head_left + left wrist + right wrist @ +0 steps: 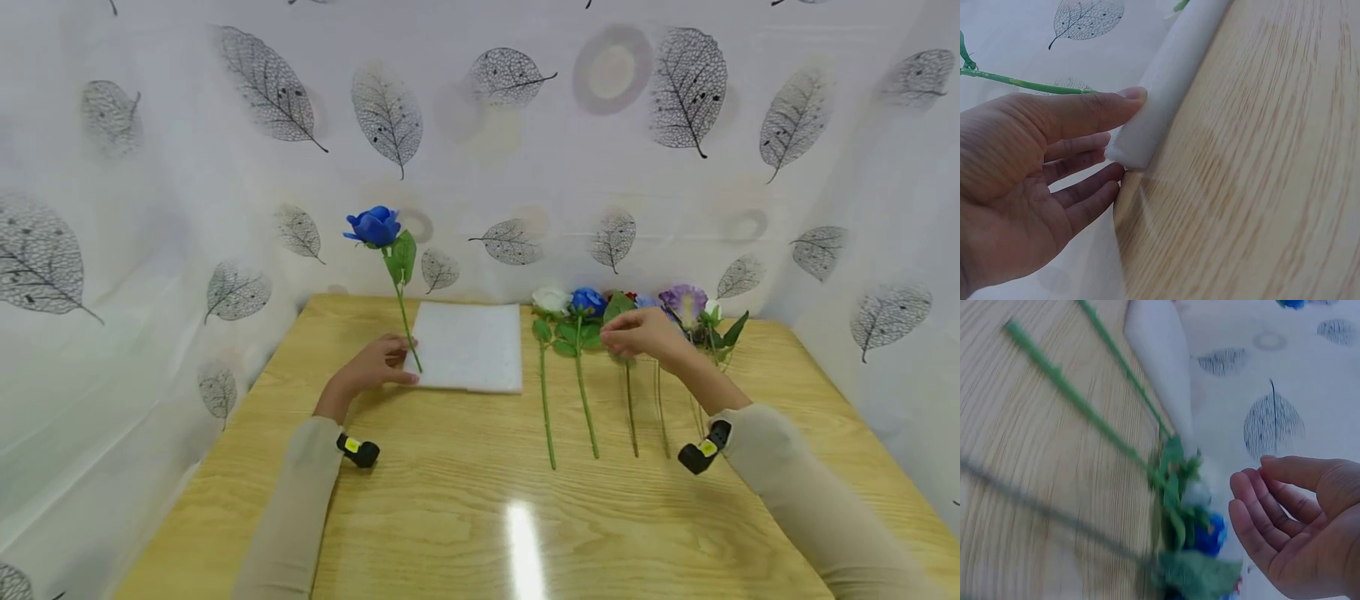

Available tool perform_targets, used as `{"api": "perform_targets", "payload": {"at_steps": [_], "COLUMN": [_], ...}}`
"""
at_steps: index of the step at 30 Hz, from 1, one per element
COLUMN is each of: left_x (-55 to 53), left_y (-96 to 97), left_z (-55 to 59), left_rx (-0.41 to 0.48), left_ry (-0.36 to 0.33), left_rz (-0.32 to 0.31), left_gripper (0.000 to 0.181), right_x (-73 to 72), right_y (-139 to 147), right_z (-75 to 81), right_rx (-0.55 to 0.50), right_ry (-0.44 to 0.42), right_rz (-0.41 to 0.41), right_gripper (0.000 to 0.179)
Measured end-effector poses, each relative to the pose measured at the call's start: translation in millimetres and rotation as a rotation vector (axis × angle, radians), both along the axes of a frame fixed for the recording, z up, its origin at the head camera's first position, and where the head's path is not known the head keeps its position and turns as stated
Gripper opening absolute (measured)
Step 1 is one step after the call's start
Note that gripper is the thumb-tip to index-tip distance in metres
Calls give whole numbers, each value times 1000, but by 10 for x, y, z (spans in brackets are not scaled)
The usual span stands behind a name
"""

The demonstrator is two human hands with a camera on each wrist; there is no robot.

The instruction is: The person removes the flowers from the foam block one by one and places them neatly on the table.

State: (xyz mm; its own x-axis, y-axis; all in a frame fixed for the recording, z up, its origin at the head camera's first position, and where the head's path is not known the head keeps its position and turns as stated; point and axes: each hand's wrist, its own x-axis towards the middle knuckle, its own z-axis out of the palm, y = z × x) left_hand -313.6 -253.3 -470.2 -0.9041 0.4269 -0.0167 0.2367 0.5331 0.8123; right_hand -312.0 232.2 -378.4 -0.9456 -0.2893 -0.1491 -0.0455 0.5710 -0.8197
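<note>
A white foam block (472,350) lies on the wooden table, and a blue rose (375,227) stands upright at its left side, its green stem leaning a little left. My left hand (375,364) grips the block's near left corner, close to the stem's foot. In the left wrist view the thumb presses on the foam (1154,119), with the fingers around the corner. My right hand (645,333) is over the row of flowers at the right, fingers loosely bent. Nothing shows between thumb and fingertips of the right hand (1304,531) in the right wrist view.
Right of the foam, several artificial flowers lie side by side, stems toward me: a white rose (551,300), a second blue rose (588,302), a purple flower (684,304) and others partly hidden by my right hand. A leaf-print curtain (465,167) hangs behind the table (435,500).
</note>
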Motion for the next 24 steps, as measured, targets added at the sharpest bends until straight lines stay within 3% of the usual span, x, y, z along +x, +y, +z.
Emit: {"api": "perform_targets", "payload": {"at_steps": [5, 10, 17, 24], "left_x": [8, 3, 31, -15], "left_y": [6, 16, -29, 14], "left_z": [22, 29, 18, 17], "left_rx": [17, 24, 48, -7], "left_ry": [-9, -15, 42, -11], "left_rz": [-9, -8, -50, 14], "left_gripper": [71, 72, 78, 71], "right_x": [-101, -191, -237, -214], "right_y": [-490, -984, -1625, -2131], "right_z": [-92, -177, -324, -425], "right_rx": [-89, -214, -312, -360], "right_ry": [40, 25, 32, 13], "right_rz": [39, 94, 152, 181], "right_gripper": [37, 33, 31, 33]}}
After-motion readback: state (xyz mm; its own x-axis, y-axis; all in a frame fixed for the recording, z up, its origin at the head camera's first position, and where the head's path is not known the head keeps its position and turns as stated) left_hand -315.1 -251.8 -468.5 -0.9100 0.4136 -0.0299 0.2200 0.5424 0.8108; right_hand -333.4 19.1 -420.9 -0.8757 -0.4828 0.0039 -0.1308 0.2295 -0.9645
